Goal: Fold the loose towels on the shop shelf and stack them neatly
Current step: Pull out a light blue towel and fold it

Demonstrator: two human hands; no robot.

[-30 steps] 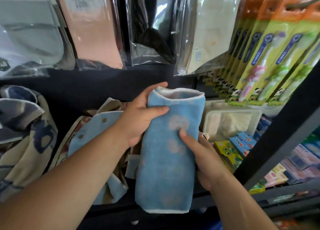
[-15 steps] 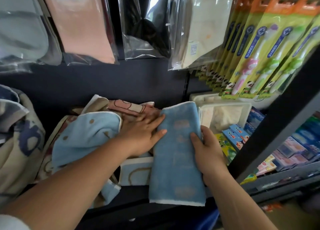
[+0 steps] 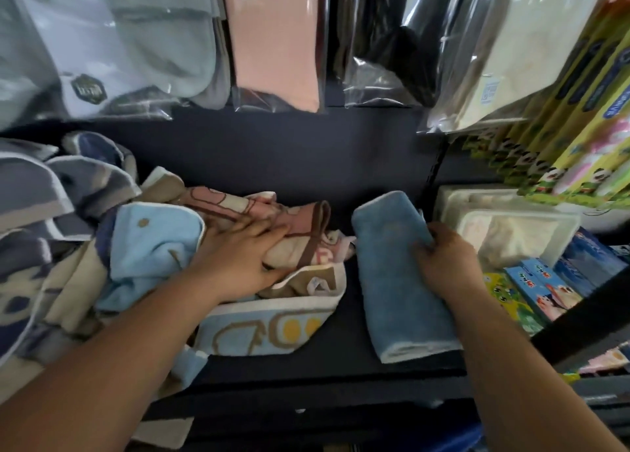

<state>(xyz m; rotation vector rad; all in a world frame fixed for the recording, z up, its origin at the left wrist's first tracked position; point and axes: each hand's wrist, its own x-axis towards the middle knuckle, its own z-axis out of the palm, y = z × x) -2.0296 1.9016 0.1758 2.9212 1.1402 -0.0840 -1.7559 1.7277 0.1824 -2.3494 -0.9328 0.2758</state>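
Note:
A folded blue towel point(image 3: 399, 277) lies lengthwise on the dark shelf point(image 3: 324, 366), right of centre, its white hem toward me. My right hand point(image 3: 443, 264) grips its right edge, fingers curled on the cloth. A heap of loose towels sits to the left: a pink and beige one point(image 3: 272, 213) on top, a light blue dotted one point(image 3: 153, 243) beside it, and a light blue one with brown outlines point(image 3: 266, 329) under them. My left hand point(image 3: 245, 257) presses flat on the pink and beige towel, fingers spread.
A grey and navy patterned towel point(image 3: 41, 219) bulges at far left. Bagged goods point(image 3: 272, 42) hang above the shelf. White plastic boxes point(image 3: 511, 226), small colourful cartons point(image 3: 542, 291) and toothbrush packs point(image 3: 579, 127) fill the right side. A dark upright post point(image 3: 586, 315) crosses at lower right.
The folded blue towel went from held up in both hands down onto the shelf at the right. My left hand left it and moved left onto the loose towel heap.

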